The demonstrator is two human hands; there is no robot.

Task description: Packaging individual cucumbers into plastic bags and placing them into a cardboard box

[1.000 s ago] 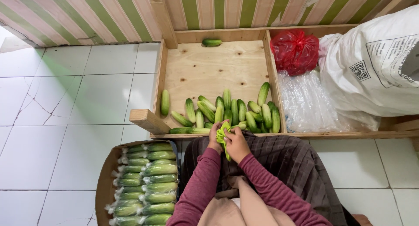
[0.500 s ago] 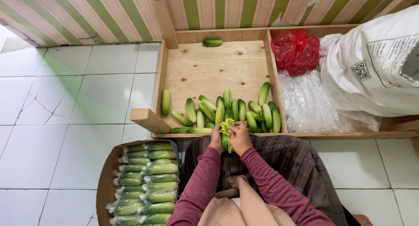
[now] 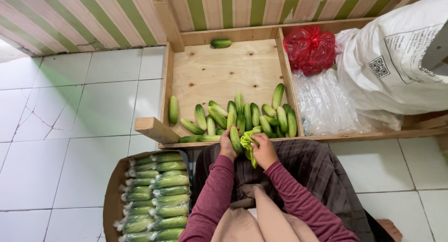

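My left hand (image 3: 227, 150) grips a green cucumber (image 3: 234, 138) at the near edge of a wooden tray (image 3: 219, 74). My right hand (image 3: 264, 151) holds a light green net sleeve (image 3: 247, 145) against that cucumber. Both hands meet just above my lap, which a dark striped cloth (image 3: 317, 176) covers. Several loose cucumbers (image 3: 254, 116) lie in a row along the tray's near side, just beyond my fingers. One more cucumber (image 3: 220, 43) lies alone at the tray's far edge.
A cardboard box (image 3: 112, 200) at my left holds several wrapped cucumbers (image 3: 158, 195) in rows. A red plastic bag (image 3: 310, 48), a clear plastic bag (image 3: 326, 104) and a large white sack (image 3: 396, 64) sit right of the tray. White floor tiles (image 3: 70, 130) lie to the left.
My hands have shifted slightly while working the net sleeve on the cucumber; the cucumber now stands more upright between them. Nothing else moved.
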